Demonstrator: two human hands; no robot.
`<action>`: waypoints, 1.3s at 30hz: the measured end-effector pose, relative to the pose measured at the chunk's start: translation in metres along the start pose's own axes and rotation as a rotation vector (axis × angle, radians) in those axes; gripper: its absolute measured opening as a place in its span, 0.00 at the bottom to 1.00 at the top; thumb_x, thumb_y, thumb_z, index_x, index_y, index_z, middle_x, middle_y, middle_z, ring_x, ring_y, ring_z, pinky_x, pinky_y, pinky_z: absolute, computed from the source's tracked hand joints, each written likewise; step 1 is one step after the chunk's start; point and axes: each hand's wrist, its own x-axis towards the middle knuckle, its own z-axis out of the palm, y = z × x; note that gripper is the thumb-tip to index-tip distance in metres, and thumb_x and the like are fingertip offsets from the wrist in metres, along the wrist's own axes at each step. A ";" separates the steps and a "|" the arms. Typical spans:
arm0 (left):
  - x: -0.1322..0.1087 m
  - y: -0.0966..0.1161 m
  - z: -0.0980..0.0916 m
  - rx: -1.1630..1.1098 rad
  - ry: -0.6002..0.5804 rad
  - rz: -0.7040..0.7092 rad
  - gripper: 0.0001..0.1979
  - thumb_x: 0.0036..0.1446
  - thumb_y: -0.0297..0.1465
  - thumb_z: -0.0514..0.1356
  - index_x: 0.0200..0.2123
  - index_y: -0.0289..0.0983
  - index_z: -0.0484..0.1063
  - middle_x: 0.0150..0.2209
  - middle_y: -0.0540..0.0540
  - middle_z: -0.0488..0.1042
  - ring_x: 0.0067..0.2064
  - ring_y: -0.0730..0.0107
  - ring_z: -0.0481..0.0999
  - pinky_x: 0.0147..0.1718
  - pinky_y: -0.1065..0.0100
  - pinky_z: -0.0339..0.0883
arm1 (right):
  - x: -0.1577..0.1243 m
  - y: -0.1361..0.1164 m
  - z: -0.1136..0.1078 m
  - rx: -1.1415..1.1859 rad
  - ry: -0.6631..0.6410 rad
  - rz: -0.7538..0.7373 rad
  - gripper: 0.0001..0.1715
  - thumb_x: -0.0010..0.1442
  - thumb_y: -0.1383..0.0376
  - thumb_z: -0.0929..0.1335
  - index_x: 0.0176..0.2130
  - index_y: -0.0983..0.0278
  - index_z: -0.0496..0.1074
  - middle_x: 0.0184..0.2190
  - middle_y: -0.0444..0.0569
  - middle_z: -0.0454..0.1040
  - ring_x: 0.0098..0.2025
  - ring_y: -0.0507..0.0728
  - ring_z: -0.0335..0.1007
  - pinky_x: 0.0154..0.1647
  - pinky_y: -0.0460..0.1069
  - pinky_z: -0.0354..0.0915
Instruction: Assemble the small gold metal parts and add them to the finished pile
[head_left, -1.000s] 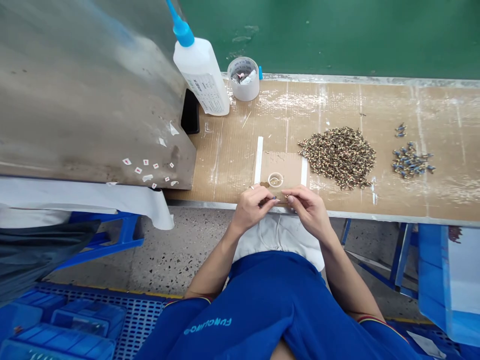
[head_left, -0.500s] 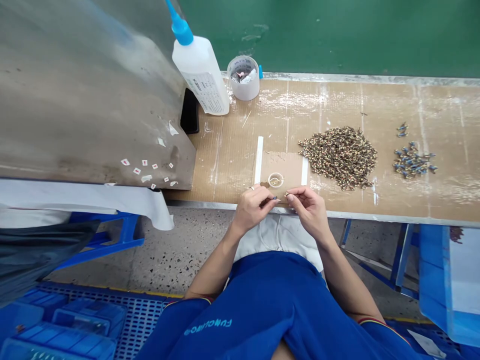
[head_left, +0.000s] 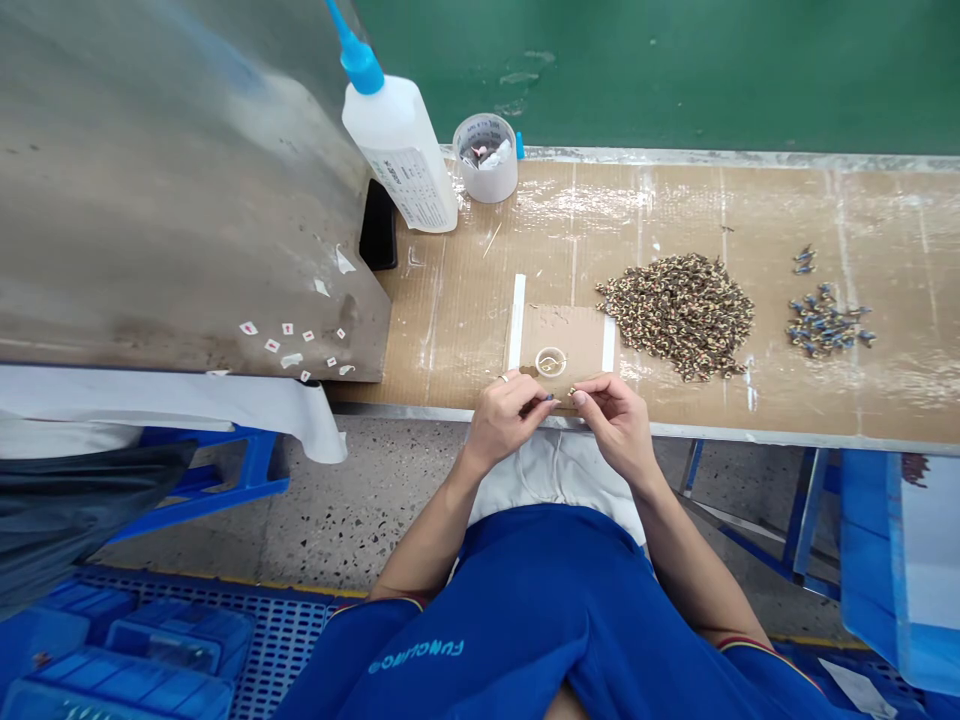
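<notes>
My left hand (head_left: 504,415) is closed in a pinch at the bench's front edge, with a tiny blue piece (head_left: 550,397) at its fingertips. Facing it, a short gap away, my right hand (head_left: 619,418) pinches a small gold-coloured piece (head_left: 572,391) between thumb and forefinger. Just beyond the fingers, a small round clear dish (head_left: 551,361) stands on a cardboard pad (head_left: 571,325) with white strips at its sides. To the right lies a heap of small gold-and-brown parts (head_left: 679,315). Farther right is a smaller pile of blue-tipped parts (head_left: 825,322).
At the back left stand a white bottle with a blue nozzle (head_left: 401,150), a tape-roll tub of scraps (head_left: 486,170) and a black phone-like object (head_left: 378,228). A thin stick (head_left: 492,239) lies nearby. A metal panel (head_left: 187,200) bounds the left side.
Both hands stay in almost the same place, still holding their small pieces. The view has shifted very slightly; nothing else visibly differs.
</notes>
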 end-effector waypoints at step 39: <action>0.000 0.001 0.001 0.027 0.004 0.005 0.15 0.68 0.34 0.58 0.27 0.38 0.66 0.23 0.50 0.69 0.28 0.70 0.67 0.29 0.67 0.60 | -0.002 0.005 -0.002 -0.053 -0.056 0.017 0.23 0.61 0.44 0.71 0.36 0.61 0.74 0.28 0.47 0.76 0.27 0.53 0.70 0.25 0.47 0.64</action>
